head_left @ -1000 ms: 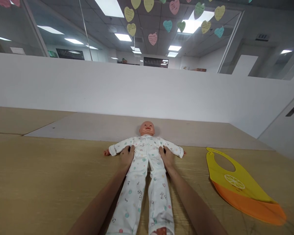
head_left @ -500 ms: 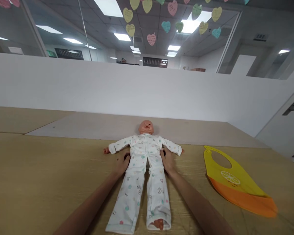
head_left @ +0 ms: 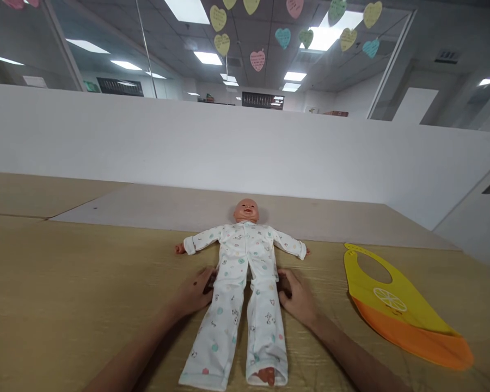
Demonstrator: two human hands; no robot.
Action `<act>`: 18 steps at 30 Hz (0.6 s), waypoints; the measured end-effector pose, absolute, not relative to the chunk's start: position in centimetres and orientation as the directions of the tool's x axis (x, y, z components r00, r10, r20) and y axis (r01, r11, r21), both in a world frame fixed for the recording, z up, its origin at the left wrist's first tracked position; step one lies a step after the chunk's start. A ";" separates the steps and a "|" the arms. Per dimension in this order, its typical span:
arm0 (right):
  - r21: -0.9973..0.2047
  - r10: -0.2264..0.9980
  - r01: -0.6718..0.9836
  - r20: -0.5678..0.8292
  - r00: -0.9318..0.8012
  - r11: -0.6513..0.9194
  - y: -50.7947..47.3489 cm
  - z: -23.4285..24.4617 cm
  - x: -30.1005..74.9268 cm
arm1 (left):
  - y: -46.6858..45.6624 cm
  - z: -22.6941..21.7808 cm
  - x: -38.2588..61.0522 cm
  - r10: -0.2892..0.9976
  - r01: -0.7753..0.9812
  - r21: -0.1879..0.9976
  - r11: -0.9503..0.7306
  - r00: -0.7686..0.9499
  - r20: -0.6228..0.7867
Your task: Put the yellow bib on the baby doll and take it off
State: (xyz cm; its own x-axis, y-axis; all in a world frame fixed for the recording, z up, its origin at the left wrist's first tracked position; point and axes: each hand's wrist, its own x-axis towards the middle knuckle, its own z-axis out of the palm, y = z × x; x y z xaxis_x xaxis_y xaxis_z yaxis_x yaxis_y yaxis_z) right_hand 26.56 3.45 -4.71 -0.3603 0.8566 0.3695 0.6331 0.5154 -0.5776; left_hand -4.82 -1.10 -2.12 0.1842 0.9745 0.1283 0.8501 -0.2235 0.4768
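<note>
Two bare hands flank the doll, neither clearly gripping. The half-curled left hand (head_left: 193,293) presses its fingertips against the white printed sleepsuit (head_left: 239,261) on the baby doll (head_left: 245,211), which lies dressed and face-up on the wooden table (head_left: 65,261); the right hand (head_left: 297,296) curls likewise, and the yellow-and-orange silicone bib (head_left: 392,310) lies well apart, not yet on.

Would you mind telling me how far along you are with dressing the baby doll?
Already done: the baby doll lies on its back in a white patterned sleepsuit, both arms in the sleeves and a bare foot showing at one cuff. In hand: your left hand and right hand are at either side of the suit's legs. Still left: the yellow-and-orange silicone bib lies flat beside the doll, not on it.
</note>
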 end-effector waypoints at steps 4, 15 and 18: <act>-0.382 0.864 0.784 0.334 -0.376 0.489 2.7 -3.5 26.1 | -1.3 -1.8 -4.4 0.999 0.935 0.353 -0.025 0.010 0.043; -0.517 0.962 0.812 0.128 -0.240 0.271 3.5 -2.9 24.7 | -0.9 -2.1 -3.2 0.996 0.678 0.730 0.083 -0.083 -0.036; -0.546 0.914 0.733 0.216 -0.343 0.405 2.2 -3.5 25.0 | -1.3 -2.6 -3.4 0.998 0.768 0.640 -0.018 -0.025 0.058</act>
State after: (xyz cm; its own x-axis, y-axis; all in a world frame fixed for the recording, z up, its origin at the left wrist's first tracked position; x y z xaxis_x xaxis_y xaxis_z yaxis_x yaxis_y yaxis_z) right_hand 25.02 2.25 -3.50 -0.3433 0.9140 0.2165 0.7333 0.4048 -0.5463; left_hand -3.44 -1.31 -2.61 -0.0251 0.9980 0.0580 0.7683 -0.0179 0.6398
